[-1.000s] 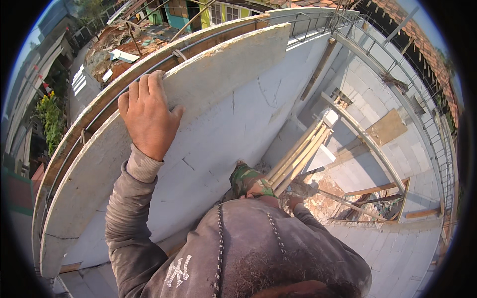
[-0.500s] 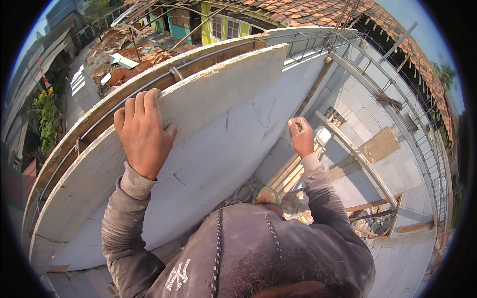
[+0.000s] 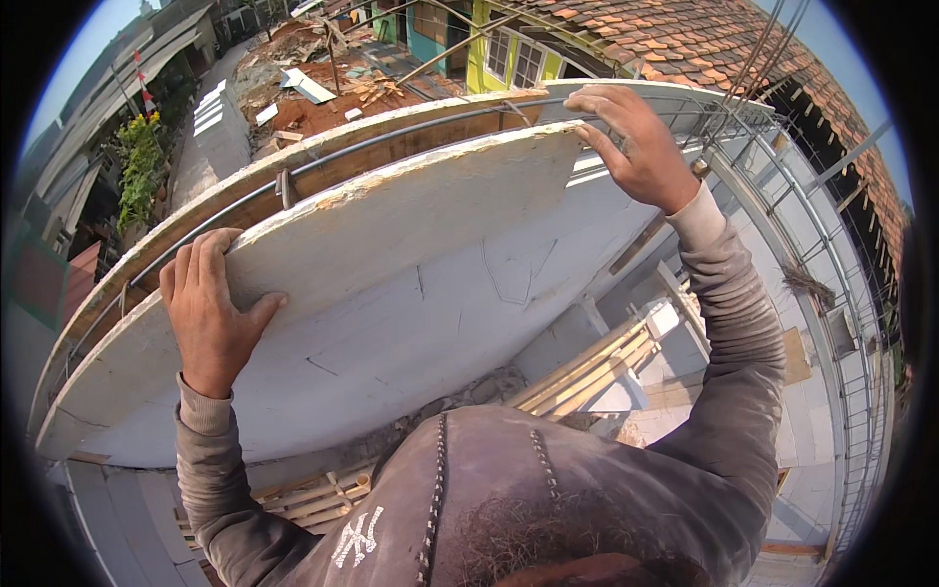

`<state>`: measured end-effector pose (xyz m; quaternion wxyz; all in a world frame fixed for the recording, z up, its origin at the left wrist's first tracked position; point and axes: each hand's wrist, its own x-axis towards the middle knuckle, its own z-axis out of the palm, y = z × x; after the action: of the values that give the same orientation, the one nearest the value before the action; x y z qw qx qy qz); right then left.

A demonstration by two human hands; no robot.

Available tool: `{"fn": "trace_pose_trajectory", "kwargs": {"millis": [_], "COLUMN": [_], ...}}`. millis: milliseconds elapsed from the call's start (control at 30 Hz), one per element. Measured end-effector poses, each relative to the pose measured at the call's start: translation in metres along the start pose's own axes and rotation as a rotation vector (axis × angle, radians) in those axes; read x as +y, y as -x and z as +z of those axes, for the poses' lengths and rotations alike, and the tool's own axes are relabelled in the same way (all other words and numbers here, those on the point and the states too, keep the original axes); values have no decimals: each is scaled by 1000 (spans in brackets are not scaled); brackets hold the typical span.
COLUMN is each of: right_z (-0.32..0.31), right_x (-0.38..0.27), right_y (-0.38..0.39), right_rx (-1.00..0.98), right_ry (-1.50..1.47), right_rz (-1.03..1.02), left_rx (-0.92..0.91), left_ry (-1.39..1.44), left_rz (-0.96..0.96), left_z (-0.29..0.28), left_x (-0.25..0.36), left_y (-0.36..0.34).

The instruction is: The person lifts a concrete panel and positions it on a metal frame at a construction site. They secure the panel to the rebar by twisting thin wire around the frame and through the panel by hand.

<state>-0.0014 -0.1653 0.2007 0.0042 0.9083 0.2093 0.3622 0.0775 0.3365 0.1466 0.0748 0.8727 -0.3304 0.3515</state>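
A long white-grey board with a rough, chipped upper edge stands on edge in front of me. My left hand is closed over its upper edge towards the left, fingers over the far side and thumb on the near face. At the upper right corner of the board is my right hand. Its fingers are stretched out above the corner, and its thumb is held apart beside the edge. Behind the board, a steel bar runs along a gap, with a brown wooden formwork board on the far side.
A wall of pale blocks and a rebar cage curve along the right. Below lie bamboo poles and rubble. Beyond the formwork are red soil with debris, a yellow-green house and a tiled roof.
My right hand has risen from below, its fingers opening, to the board's upper right corner. My left hand still holds the upper edge; it sits lower and further left in the picture.
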Motion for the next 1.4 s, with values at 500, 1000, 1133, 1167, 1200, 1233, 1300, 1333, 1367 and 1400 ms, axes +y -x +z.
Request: {"fn": "trace_pose_trajectory", "kwargs": {"millis": [500,1000,1133,1167,1200,1233,1300,1333,1367,1400], "right_z": [24,41,46,46,47,49,57,56,51,50], "right_x": [81,103,106,105,105,107,113,116,120,123], "right_y": [-16,-21,-28,-30,-32,-34,-41,-47,-53,-58], "right_rx": [-299,-230,-234,-272,-310,-310,-371,-371,-529,-688], "right_ry": [-508,-580,-599,-690,-780,-781,-836,-838,-856,-870], "right_rz": [-113,-159,-143,-57,29,26,66,64,123,183], "left_rx": [-120,-88,-41,-58,-75,-74,-48,-48,-69,-90], "left_ry": [-181,198,220,227,233,230,234,232,230,228], "left_rz": [-203,17,59,61,63,62,46,45,53,62], "left_z": [-10,88,93,92,90,88,84,79,72,69], "left_x": [49,208,208,207,207,207,206,205,204,203], "left_y": [-11,-161,-163,-164,-166,-168,-171,-174,-177,-178]}}
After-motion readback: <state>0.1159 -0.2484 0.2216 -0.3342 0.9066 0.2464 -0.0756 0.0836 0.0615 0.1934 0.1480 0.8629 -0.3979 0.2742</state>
